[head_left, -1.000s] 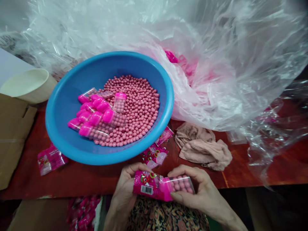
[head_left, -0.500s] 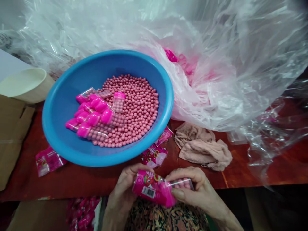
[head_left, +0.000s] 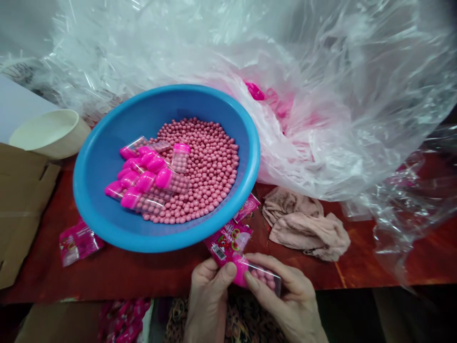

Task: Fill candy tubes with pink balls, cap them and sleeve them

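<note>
Roughly ten filled tubes (head_left: 146, 178) with bright pink caps lie heaped at the left of a blue plastic basin (head_left: 80, 183), beside a broad mound of loose pink beads (head_left: 210, 164) that fills most of its floor. One more tube (head_left: 180, 157) stands apart at the top of the heap. So a good many tubes are filled, while plenty of beads lie loose.

Near the basin's front edge, the left hand (head_left: 209, 305) and right hand (head_left: 285, 300) both close narrowly on a clear tube (head_left: 262, 278) packed with pink beads. Its pink cap sits between the hands, and a printed pink wrapper (head_left: 226, 245) with a barcode sticks out toward the far side. The left thumb presses on the cap end, while the right fingers (head_left: 266, 300) curl around the clear end. The fingers hide part of the tube, so its fill is hard to judge.

More printed wrappers (head_left: 80, 243) lie on the red table (head_left: 135, 278) left of the basin, with a pile (head_left: 123, 321) below the near edge. A crumpled beige cloth (head_left: 305, 228) sits to the right, and a clear plastic bag (head_left: 321, 105) billows behind, holding something pink.
</note>
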The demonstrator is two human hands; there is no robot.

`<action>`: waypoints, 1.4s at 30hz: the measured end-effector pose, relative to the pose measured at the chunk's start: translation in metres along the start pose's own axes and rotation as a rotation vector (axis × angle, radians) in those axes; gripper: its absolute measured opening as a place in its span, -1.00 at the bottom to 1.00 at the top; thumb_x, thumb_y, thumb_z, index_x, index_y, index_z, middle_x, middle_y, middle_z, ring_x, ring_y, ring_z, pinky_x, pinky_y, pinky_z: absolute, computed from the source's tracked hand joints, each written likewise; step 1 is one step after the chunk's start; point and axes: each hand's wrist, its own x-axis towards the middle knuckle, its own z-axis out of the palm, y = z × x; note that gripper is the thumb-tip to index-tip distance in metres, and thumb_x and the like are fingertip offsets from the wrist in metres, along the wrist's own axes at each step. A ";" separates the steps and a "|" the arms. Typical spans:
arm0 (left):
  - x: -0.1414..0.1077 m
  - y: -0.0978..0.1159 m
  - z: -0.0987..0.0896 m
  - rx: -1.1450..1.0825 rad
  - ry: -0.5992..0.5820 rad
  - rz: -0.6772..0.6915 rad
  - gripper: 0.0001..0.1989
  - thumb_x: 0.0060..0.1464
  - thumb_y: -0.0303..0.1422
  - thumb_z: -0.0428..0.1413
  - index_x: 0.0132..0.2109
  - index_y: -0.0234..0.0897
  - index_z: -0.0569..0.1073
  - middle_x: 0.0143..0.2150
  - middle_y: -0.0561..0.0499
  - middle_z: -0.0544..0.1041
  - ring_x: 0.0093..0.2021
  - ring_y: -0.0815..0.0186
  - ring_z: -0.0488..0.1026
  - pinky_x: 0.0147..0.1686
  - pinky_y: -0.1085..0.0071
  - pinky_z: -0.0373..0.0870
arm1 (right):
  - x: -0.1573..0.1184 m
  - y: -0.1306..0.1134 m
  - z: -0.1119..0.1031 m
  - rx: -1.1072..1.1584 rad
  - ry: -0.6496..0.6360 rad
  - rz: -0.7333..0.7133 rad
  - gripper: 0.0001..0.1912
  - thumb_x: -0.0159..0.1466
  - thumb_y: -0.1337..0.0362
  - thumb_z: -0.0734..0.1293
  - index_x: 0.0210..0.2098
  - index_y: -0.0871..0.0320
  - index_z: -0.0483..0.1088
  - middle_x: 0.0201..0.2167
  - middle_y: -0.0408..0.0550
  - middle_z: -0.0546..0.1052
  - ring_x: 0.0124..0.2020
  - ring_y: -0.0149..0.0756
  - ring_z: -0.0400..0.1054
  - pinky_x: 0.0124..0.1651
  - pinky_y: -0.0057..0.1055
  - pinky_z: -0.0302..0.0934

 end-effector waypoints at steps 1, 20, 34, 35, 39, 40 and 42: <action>0.000 -0.001 0.001 -0.018 -0.015 -0.017 -0.85 -0.08 -0.36 0.30 -0.30 -0.31 0.65 -0.40 -0.09 0.67 -0.30 0.18 0.56 -0.10 0.26 0.41 | -0.001 0.000 0.002 0.005 0.020 -0.012 -0.74 0.04 0.41 0.47 -0.27 0.01 0.56 -0.47 -0.28 0.64 -0.57 -0.52 0.48 -0.44 -0.77 0.33; -0.009 -0.021 0.011 -0.157 0.093 -0.023 -0.81 -0.22 -0.31 0.38 -0.38 -0.27 0.65 -0.49 -0.07 0.65 -0.35 0.14 0.59 -0.08 0.15 0.43 | -0.019 -0.002 0.016 0.082 0.302 0.187 -0.85 0.03 0.32 0.48 -0.36 0.05 0.58 -0.60 -0.26 0.54 -0.67 -0.55 0.36 -0.56 -0.76 0.28; -0.014 -0.016 0.006 -0.109 0.276 0.035 -0.78 -0.35 -0.26 0.43 -0.46 -0.20 0.63 -0.61 0.03 0.60 -0.72 0.49 0.36 -0.71 0.63 0.27 | -0.038 0.000 0.039 0.288 0.199 0.362 -0.63 0.23 0.09 0.36 -0.01 0.07 0.48 -0.25 -0.09 0.64 -0.34 -0.34 0.55 -0.33 -0.60 0.41; -0.015 -0.016 0.007 -0.100 0.307 0.039 -0.78 -0.35 -0.25 0.43 -0.47 -0.20 0.63 -0.62 0.04 0.59 -0.76 0.52 0.30 -0.75 0.65 0.21 | -0.039 -0.002 0.040 0.286 0.182 0.371 -0.62 0.25 0.08 0.33 0.02 0.06 0.46 -0.16 -0.07 0.63 -0.28 -0.33 0.55 -0.31 -0.61 0.41; -0.016 -0.010 0.012 -0.139 0.337 0.018 -0.72 -0.39 -0.19 0.43 -0.48 -0.23 0.63 -0.66 0.04 0.55 -0.79 0.51 0.29 -0.81 0.66 0.15 | -0.040 -0.008 0.042 0.281 0.166 0.367 -0.62 0.28 0.07 0.30 0.08 -0.04 0.42 -0.09 -0.17 0.62 -0.15 -0.38 0.53 -0.19 -0.70 0.35; -0.015 -0.009 0.014 -0.149 0.351 0.017 -0.72 -0.41 -0.19 0.43 -0.48 -0.22 0.62 -0.66 0.06 0.55 -0.78 0.49 0.32 -0.81 0.65 0.17 | -0.040 -0.008 0.042 0.285 0.180 0.359 -0.61 0.28 0.07 0.31 0.07 -0.05 0.42 -0.09 -0.18 0.61 -0.15 -0.38 0.53 -0.14 -0.69 0.35; -0.014 -0.008 0.016 -0.149 0.387 0.029 -0.71 -0.44 -0.18 0.43 -0.50 -0.19 0.61 -0.68 0.11 0.52 -0.74 0.43 0.39 -0.74 0.61 0.29 | -0.039 -0.007 0.042 0.286 0.190 0.365 -0.61 0.27 0.06 0.31 0.06 -0.03 0.44 -0.20 -0.17 0.64 -0.32 -0.42 0.55 -0.23 -0.68 0.37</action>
